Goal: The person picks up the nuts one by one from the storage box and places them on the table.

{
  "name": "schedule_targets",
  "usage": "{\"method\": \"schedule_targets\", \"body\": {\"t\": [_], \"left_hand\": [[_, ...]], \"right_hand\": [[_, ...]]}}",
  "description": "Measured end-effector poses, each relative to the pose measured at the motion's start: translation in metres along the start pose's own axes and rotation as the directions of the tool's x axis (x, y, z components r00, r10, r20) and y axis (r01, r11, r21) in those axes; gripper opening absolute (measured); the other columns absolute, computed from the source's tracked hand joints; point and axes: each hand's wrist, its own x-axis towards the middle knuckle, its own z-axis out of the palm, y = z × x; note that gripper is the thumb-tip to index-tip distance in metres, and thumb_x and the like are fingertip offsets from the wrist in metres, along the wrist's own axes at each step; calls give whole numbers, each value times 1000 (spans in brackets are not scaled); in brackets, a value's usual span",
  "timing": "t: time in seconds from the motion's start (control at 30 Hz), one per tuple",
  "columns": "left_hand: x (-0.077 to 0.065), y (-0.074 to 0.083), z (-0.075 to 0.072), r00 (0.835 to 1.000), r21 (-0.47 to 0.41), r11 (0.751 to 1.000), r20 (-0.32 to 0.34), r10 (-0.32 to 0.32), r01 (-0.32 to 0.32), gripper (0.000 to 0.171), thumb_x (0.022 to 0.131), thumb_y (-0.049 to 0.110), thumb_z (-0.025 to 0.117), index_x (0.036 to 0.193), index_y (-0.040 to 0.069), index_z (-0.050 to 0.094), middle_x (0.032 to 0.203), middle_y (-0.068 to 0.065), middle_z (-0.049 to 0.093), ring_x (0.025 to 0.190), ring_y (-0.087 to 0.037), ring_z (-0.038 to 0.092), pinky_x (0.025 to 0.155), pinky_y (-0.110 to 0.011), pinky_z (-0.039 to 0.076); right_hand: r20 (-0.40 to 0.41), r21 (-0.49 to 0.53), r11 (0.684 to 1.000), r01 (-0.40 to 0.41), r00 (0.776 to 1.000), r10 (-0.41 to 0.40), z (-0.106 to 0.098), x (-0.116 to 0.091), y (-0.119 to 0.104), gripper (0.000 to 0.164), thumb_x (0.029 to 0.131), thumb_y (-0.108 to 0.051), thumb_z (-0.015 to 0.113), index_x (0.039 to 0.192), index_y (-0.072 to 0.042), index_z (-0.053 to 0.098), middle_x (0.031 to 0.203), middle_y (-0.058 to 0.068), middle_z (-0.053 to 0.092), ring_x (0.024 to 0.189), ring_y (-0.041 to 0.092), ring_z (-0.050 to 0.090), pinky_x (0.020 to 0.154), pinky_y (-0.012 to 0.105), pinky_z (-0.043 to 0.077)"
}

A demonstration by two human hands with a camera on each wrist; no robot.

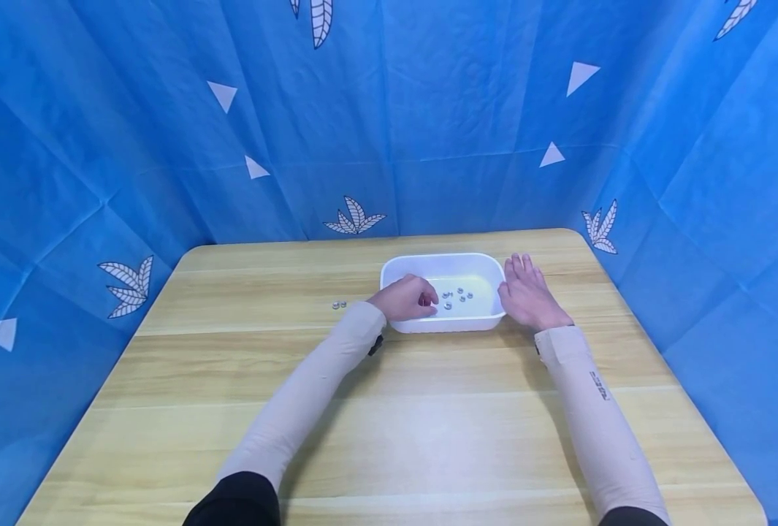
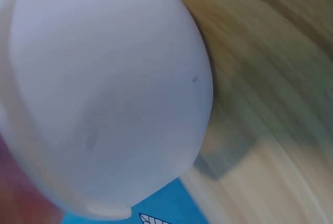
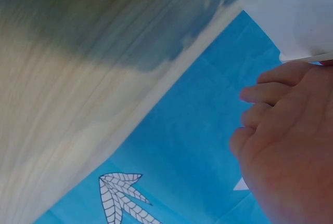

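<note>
A white plastic tub (image 1: 444, 323) stands toward the back of the wooden table, with several small, shiny, round pieces (image 1: 461, 291) on its floor. My left hand (image 1: 405, 297) reaches over the tub's left wall. Its fingers are loosely bent, with a gap between thumb and fingertips and nothing visible between them. In the left wrist view the tub's outer wall (image 2: 114, 78) fills much of the picture and hides most of that hand. My right hand (image 1: 527, 292) rests against the tub's right rim, fingers extended; the right wrist view shows the hand (image 3: 296, 135) beside the tub's corner (image 3: 291, 16).
Two more small shiny pieces (image 1: 339, 305) lie on the wooden table (image 1: 389, 409) left of the tub. A blue curtain (image 1: 454, 131) with white leaves and triangles hangs behind and along both sides of the table.
</note>
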Motion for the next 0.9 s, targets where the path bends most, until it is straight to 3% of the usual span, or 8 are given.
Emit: {"method": "schedule_targets", "body": {"t": [0.17,0.9], "left_hand": [[5,0,3,1000,5,1000,12,-10,10,24,96,17,74,116,5,77,105,-7,78,93,-14,67,91,-27,57],[24,6,12,984,121,981,73,-161,151,28,97,22,73,122,12,76,116,-3,77,103,-15,67,103,-32,55]], "right_hand": [[2,1,1000,-2,1000,2,0,0,1,64,109,-26,19,160,11,7,171,29,-4,159,46,-13,130,61,-5],[-9,-2,1000,-6,1000,6,1,0,0,64,109,-27,21,160,11,9,170,30,0,159,49,-7,130,62,-1]]}}
